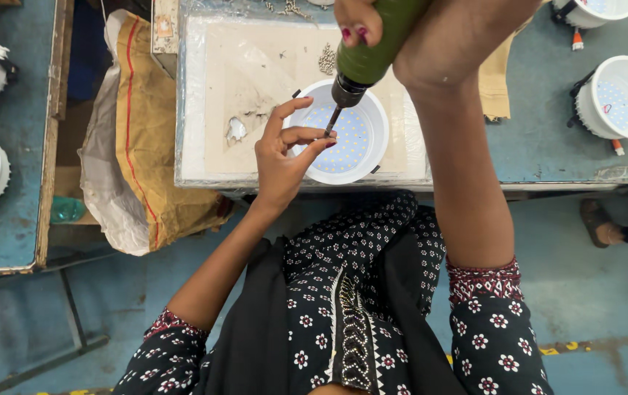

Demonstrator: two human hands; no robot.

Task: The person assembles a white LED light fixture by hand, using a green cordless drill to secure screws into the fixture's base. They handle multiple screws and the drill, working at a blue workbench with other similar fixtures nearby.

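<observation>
Screwdriver (372,51) in right hand (416,29) meets lamp (347,132), seemingly beside left hand (281,157)

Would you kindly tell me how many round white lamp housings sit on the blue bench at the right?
2 round white lamp housings: one at the top edge, cut off by the frame, one below it. More may lie outside the view.

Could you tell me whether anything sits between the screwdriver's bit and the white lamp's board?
Only the left hand: its fingertips pinch right at the bit of the green screwdriver, above the white lamp. Nothing else visible intervenes.
</observation>
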